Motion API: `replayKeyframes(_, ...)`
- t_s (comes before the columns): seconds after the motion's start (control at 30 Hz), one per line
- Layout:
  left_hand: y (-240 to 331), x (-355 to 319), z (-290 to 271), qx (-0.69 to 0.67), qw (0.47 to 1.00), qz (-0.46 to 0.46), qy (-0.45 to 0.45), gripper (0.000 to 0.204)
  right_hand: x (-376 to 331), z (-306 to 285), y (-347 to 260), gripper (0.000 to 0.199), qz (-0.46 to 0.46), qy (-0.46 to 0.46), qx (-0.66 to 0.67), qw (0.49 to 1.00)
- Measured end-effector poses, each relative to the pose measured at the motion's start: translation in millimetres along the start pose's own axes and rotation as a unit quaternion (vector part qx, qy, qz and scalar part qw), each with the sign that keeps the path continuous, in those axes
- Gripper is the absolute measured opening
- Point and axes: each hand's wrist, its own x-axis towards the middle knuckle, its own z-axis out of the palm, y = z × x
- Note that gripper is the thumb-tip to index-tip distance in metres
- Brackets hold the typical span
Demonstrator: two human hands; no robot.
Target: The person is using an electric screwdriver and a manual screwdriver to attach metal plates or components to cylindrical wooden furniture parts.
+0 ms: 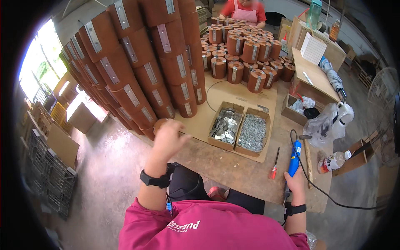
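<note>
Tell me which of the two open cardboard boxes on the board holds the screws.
The right-hand box, nearer the blue power screwdriver. It is filled with thin grey screws, while the left box beside it holds flat metal plates.

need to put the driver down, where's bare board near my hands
Bare board lies between the two boxes of metal parts and the red-handled screwdriver, running down toward the right hand holding the blue power screwdriver. It is crowded by the left hand, against the stacked brown cylinders.
</note>
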Motion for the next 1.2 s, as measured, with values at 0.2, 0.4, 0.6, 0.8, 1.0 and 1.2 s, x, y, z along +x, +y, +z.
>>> replayKeyframes(0.2, -42, -24, 6, 0.114, 0.977, -0.156, 0.091, 0.045, 1, 2, 0, 0.062, 0.003, 0.004, -0.002, 1.0)
replayKeyframes(0.4, -55, -35, 36, 0.012, 0.968, -0.213, 0.135, 0.049, 0, 2, -1, 0.064, 0.014, 0.01, 0.002, 1.0)
replayKeyframes(0.6, -62, -34, 41, -0.055, 0.952, -0.258, 0.156, 0.043, -1, 2, -1, 0.064, 0.014, 0.017, 0.001, 1.0)
replayKeyframes(0.8, -12, -56, 25, -0.09, 0.981, -0.129, 0.115, 0.042, -3, 2, -1, 0.064, 0.012, 0.013, 0.001, 1.0)
replayKeyframes(1.0, 57, -63, 50, -0.258, 0.965, 0.048, -0.019, 0.042, 2, 6, 8, 0.064, 0.017, 0.027, -0.007, 0.999)
replayKeyframes(1.2, 93, -69, 101, -0.294, 0.942, 0.123, -0.103, 0.043, 3, 5, -1, 0.061, 0.03, 0.016, -0.027, 0.999)
